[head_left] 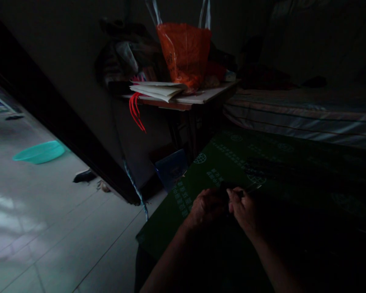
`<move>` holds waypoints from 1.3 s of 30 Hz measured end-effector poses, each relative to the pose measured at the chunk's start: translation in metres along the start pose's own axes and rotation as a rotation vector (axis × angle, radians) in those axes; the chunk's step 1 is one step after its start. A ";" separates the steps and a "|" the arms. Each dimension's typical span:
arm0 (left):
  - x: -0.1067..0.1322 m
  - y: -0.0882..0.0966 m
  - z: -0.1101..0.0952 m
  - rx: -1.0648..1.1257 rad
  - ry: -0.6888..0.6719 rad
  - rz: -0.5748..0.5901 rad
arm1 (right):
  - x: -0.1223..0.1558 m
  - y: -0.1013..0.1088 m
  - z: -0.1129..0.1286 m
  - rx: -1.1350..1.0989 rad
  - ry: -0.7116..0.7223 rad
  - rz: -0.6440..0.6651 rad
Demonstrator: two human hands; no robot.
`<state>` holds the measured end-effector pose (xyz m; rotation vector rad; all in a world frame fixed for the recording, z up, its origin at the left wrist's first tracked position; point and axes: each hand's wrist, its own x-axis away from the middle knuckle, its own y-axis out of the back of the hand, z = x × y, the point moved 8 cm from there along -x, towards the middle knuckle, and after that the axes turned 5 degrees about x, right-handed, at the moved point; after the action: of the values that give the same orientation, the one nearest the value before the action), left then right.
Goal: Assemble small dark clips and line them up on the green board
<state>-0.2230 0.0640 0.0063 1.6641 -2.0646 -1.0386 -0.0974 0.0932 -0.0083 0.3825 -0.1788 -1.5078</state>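
The room is very dark. My left hand [205,207] and my right hand [244,207] are together over a green printed cloth [213,162] that covers a low surface in front of me. Both hands have their fingers curled around a small dark object [226,188] held between them; I cannot make out what it is. A thin pale piece sticks out to the right of my right hand's fingers. Both forearms reach in from the bottom edge.
A small table [201,97] at the back carries an orange plastic bag [184,53], folded papers [158,90] and red cords. A bed [308,114] runs along the right. On the tiled floor at left lie a teal basin [39,151] and a dark shoe [84,176].
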 end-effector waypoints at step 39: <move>0.002 0.013 0.007 0.540 0.294 -0.194 | 0.008 -0.003 0.065 0.827 0.534 0.375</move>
<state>-0.2379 0.0651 0.0100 2.1492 -2.1249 -0.2502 -0.1224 0.0761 0.0501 1.3152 -0.4200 -0.8612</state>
